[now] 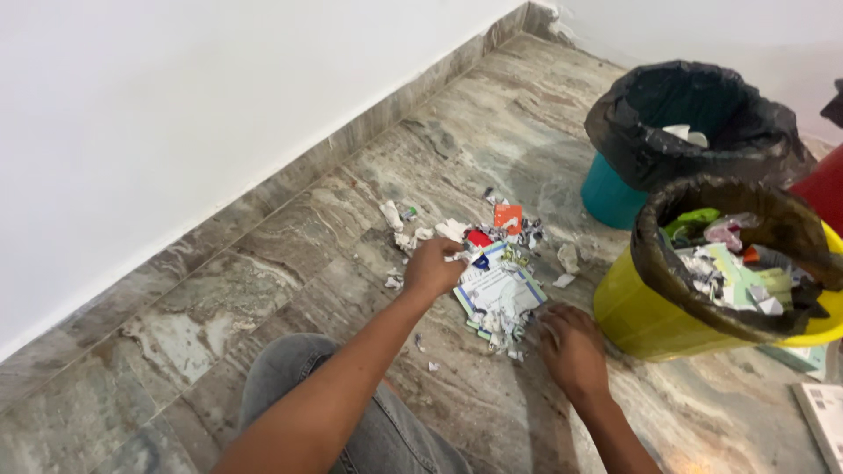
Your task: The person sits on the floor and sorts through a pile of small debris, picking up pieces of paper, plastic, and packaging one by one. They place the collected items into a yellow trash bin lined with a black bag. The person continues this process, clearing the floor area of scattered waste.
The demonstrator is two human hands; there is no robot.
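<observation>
left hand (430,268) fingers pinched on white paper scrap (456,257); right hand (571,347) fingers curled, pressing torn paper pile (499,294); red-orange wrapper piece (507,216) behind; yellow bin (645,320) just right.

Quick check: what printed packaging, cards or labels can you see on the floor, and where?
Printed card: flat, white with blue-green border, among scraps between both hands.
Orange-red wrapper piece: small square, far edge of the pile.
White printed sheet: floor, right edge, partly cut off.
</observation>
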